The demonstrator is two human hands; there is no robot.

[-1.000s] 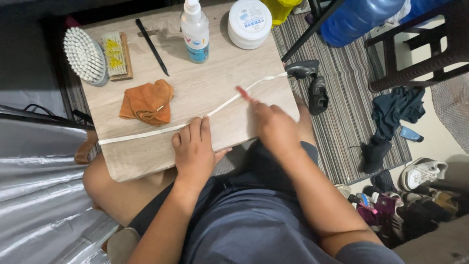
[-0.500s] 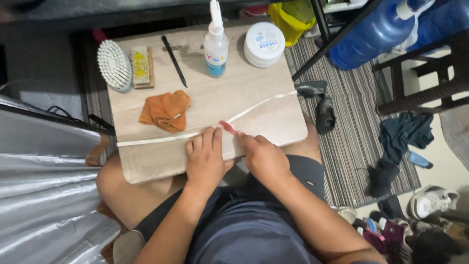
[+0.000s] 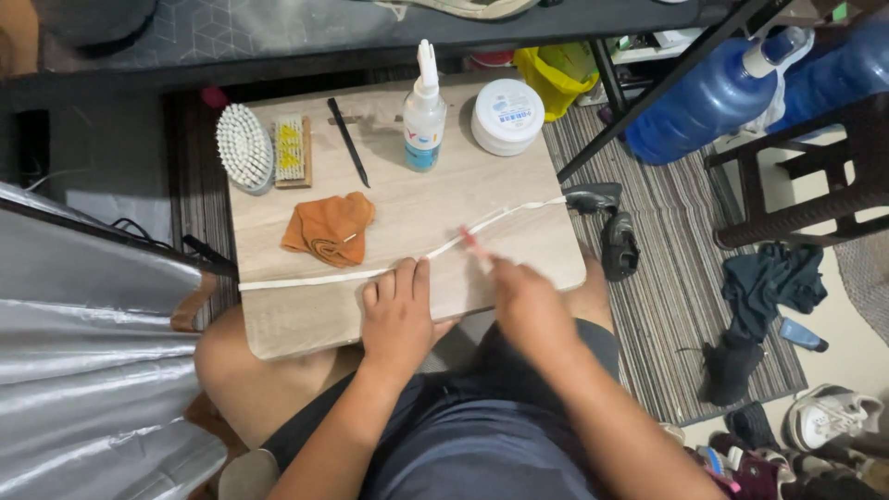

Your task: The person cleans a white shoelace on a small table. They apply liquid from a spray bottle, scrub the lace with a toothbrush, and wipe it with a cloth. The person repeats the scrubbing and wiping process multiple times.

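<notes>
I see a small wooden board that sits on my lap, and it works as my bench. A long white shoelace lies across it, from the left edge up to the right edge, where its end hangs just over the side.

My left hand lies flat on the bench near the front edge. Its fingers are spread out and press down on the shoelace, so this grip is open, not closed around anything.

My right hand is blurry. Its grip is closed on a thin red and pink brush. The tip of the brush touches the shoelace, just beside my left fingers.

An orange cloth sits bunched up just above the shoelace, near my left hand. At the far edge stand a white round brush, a small wooden brush with yellow bristles, a thin black stick, a squeeze bottle and a round white tub.

The middle and right part of the bench is bare, so there is room to move there. The front edge is right by my hands. Off the right edge is a striped rug with shoes, and big blue water bottles stand farther back.
</notes>
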